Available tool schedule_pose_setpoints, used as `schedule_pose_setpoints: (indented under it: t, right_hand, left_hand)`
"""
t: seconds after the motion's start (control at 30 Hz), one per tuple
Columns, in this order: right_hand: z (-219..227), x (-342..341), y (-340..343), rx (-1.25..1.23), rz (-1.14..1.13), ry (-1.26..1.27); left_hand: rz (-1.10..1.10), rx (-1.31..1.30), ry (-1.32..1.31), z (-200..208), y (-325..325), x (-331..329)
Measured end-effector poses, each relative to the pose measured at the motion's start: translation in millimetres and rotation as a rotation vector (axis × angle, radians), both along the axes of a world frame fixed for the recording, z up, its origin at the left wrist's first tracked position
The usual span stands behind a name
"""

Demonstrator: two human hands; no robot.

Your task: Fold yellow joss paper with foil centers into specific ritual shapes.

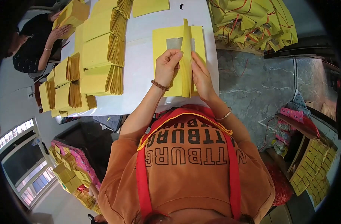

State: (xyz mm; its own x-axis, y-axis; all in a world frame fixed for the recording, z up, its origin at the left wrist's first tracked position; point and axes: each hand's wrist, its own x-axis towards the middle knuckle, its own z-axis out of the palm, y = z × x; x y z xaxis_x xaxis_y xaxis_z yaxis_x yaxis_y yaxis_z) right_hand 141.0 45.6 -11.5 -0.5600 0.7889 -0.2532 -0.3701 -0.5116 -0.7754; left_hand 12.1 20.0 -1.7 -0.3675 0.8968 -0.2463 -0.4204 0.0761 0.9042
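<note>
A yellow paper sheet [186, 63] stands on edge between my hands, seen almost edge-on. My left hand [168, 65], with a beaded bracelet at the wrist, pinches it from the left, thumb and fingers closed. From the other side my right hand [202, 76], wearing a bangle, grips it with fairly straight fingers pressed along it; its thumb is mostly hidden. Beneath them lies flat yellow paper [159, 43] with a silver-grey rectangle [173, 43] in its middle. How many layers lie there I cannot tell.
Fanned stacks of folded yellow paper [97, 52] fill the left of the white table [138, 56]. A co-worker [36, 44] handles a yellow bundle [75, 15] at the far left. Yellow bundles with red ties [252, 22] are heaped at the far right, beyond the table's edge.
</note>
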Motion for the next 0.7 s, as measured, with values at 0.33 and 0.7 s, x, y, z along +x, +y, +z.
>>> schedule_pose_setpoints:
  t: [0.33, 0.7]
  right_hand:
    - [17, 7, -2, 0.21, 0.128, -0.094]
    - [6, 3, -3, 0.533, 0.184, -0.216]
  left_hand:
    - [-0.098, -0.074, 0.052, 14, 2, 2]
    - [-0.17, 0.038, 0.084, 9, 0, 2]
